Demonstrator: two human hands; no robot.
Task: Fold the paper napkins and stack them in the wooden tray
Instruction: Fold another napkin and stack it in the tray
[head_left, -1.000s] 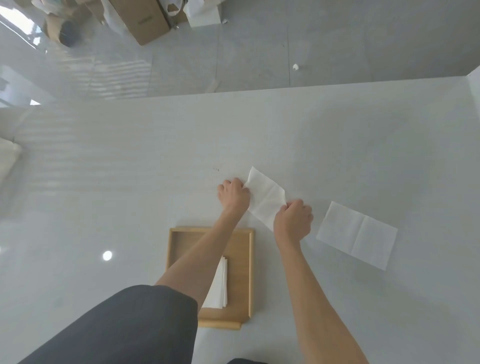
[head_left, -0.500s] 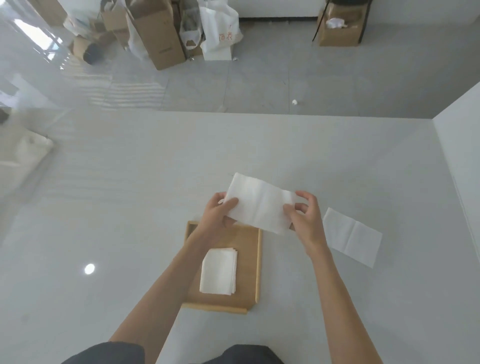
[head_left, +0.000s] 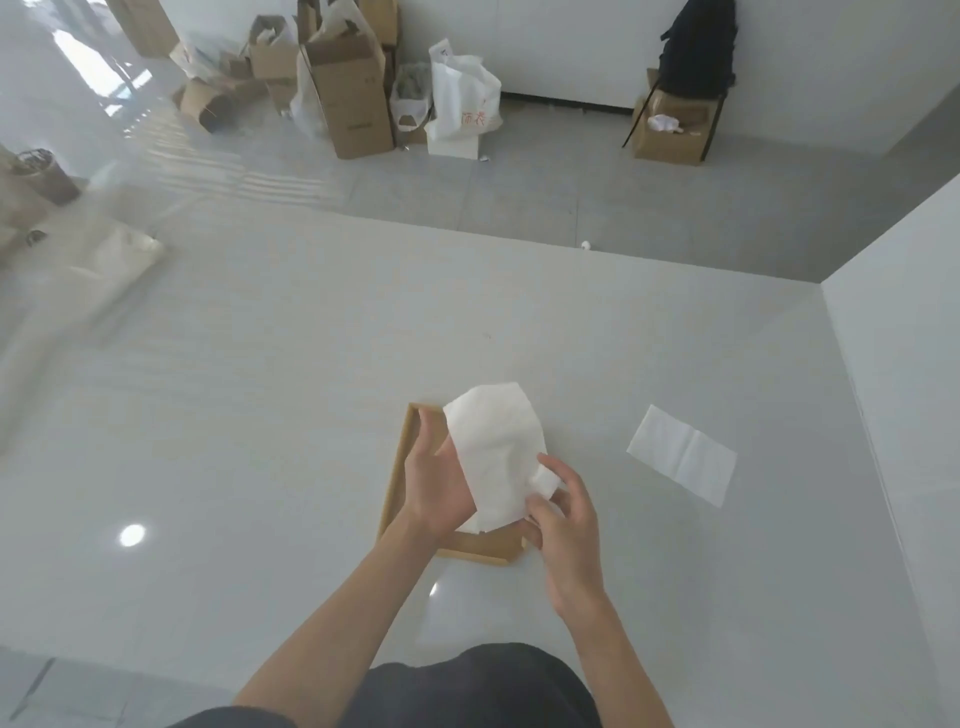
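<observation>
White napkin (head_left: 496, 452) is clamped in both your grips, left hand (head_left: 436, 486) and right hand (head_left: 563, 512), above the wooden tray (head_left: 397, 467) on the desk (head_left: 260, 415).

- I see tall cardboard boxes (head_left: 347, 98) clustered on the grey floor beyond the white table (head_left: 260, 389).
- A white plastic bag (head_left: 462, 98) stands just beside them.
- Far right, a dark bag, I think, (head_left: 698, 47) sits above another box (head_left: 672, 127).
</observation>
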